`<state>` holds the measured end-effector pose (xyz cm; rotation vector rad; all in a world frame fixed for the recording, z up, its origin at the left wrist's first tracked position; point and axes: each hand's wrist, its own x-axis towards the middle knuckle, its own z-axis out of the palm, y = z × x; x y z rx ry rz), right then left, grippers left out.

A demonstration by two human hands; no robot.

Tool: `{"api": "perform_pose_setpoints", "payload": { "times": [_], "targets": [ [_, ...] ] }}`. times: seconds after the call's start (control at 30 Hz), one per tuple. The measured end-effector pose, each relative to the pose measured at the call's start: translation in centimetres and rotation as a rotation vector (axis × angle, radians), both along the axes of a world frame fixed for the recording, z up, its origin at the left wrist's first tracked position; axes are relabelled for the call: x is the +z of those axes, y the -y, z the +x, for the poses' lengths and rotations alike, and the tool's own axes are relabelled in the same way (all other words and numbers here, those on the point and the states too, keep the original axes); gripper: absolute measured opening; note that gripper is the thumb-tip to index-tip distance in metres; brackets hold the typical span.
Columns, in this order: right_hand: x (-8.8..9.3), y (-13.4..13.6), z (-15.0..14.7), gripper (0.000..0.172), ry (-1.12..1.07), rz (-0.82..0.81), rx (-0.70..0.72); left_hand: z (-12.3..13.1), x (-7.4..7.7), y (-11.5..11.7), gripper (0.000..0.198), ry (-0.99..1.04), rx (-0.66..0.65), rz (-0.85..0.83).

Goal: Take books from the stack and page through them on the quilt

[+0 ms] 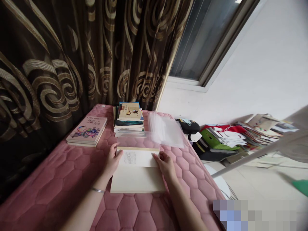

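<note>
- In the head view, your left hand (114, 159) has its grip closed on the upper left side of an open book (138, 179), with the thumb on top.
- Your right hand (166, 165) has its grip closed on the book's upper right side, thumb on top too.
- The book lies near the middle of the pink mattress (127, 210). It shows a strip of print at the top and a blank page below.
- Clear plastic sheets (166, 130) lie by the mattress's right edge.
- A pile of books (130, 111) sits by the far edge.
- Pink books (88, 130) with a cartoon cover lie by the left edge.
</note>
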<state>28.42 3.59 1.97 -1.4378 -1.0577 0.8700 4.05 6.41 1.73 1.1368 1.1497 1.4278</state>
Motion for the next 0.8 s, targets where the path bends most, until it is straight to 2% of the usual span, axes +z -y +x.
{"api": "perform_pose_setpoints", "payload": {
  "times": [0.1, 0.2, 0.33, 0.6, 0.8],
  "targets": [
    [0.1, 0.1, -0.2, 0.050, 0.021, 0.003, -0.023, -0.3, -0.3, 0.0, 0.043, -0.060, 0.136, 0.001],
    [0.1, 0.2, -0.3, 0.048, 0.034, 0.017, -0.024, -0.8, -0.4, 0.2, 0.030, -0.220, 0.243, 0.002],
    [0.1, 0.3, -0.4, 0.045, 0.036, 0.018, -0.021, -1.3, -0.1, 0.6, 0.026, -0.337, 0.205, -0.028],
    [0.2, 0.3, -0.5, 0.049, 0.040, 0.026, -0.047, -1.6, -0.4, 0.3, 0.028, -0.286, 0.220, -0.053],
    [0.0, 0.3, -0.5, 0.046, 0.065, 0.022, -0.038, -1.7, -0.4, 0.4, 0.030, -0.317, 0.190, -0.103]
  ]
}}
